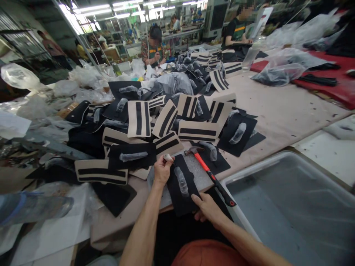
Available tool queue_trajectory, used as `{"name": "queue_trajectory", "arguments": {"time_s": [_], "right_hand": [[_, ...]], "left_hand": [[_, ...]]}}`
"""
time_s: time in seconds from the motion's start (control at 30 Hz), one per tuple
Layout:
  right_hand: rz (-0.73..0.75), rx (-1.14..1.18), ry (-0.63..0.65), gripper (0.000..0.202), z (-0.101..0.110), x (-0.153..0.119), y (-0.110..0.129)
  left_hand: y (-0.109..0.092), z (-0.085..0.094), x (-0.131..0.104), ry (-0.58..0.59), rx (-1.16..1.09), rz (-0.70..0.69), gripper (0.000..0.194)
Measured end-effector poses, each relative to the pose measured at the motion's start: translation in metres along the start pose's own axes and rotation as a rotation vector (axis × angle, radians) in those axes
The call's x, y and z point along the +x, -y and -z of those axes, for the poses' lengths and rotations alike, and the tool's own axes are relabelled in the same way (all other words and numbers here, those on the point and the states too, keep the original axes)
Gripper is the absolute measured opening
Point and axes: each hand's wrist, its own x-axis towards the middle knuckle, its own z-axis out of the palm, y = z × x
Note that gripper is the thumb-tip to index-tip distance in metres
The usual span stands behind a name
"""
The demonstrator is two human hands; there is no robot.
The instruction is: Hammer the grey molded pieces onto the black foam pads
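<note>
A black panel with a plastic-wrapped handle lies between my hands, its near end over the table's front edge. My left hand is closed on a small whitish object at the panel's far left corner. With thumb on top and fingers beneath, my right hand grips the panel's near right edge. Just right of the panel, a hammer with a red and black handle rests on a greyish slab, its grip end reaching the bin's rim.
A grey bin stands at the right. Beyond my hands, black and beige striped panels are heaped on the table. Plastic bags lie at the left. Two people work at the far side.
</note>
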Motion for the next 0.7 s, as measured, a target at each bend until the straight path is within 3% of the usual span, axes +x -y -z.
{"name": "queue_trajectory", "arguments": {"time_s": [0.1, 0.17, 0.23, 0.3, 0.43, 0.57, 0.63, 0.7], "right_hand": [[0.157, -0.525, -0.241, 0.036, 0.031, -0.008, 0.019], [0.288, -0.744, -0.478, 0.031, 0.053, -0.006, 0.033], [0.357, -0.888, -0.604, 0.029, 0.073, 0.003, 0.044], [0.341, -1.006, -0.587, 0.029, 0.085, 0.018, 0.048], [0.215, -1.042, -0.414, 0.029, 0.090, 0.045, 0.039], [0.190, -1.046, -0.394, 0.025, 0.094, 0.053, 0.033], [0.185, -1.002, -0.372, 0.024, 0.100, 0.053, 0.037], [0.168, -0.813, -0.315, 0.019, 0.105, 0.054, 0.044]], "left_hand": [[0.016, -0.003, 0.005, -0.067, 0.004, 0.008, 0.024], [0.022, -0.002, 0.006, -0.103, -0.010, 0.000, 0.023], [0.024, -0.001, 0.006, -0.105, -0.024, -0.003, 0.022], [0.024, 0.000, 0.005, -0.095, -0.023, 0.002, 0.022], [0.021, -0.003, 0.005, -0.088, 0.031, 0.011, 0.022], [0.018, -0.006, 0.004, -0.065, 0.070, 0.028, 0.022], [0.016, -0.006, 0.004, -0.054, 0.088, 0.026, 0.022], [0.015, -0.006, 0.004, -0.048, 0.122, 0.011, 0.021]]}}
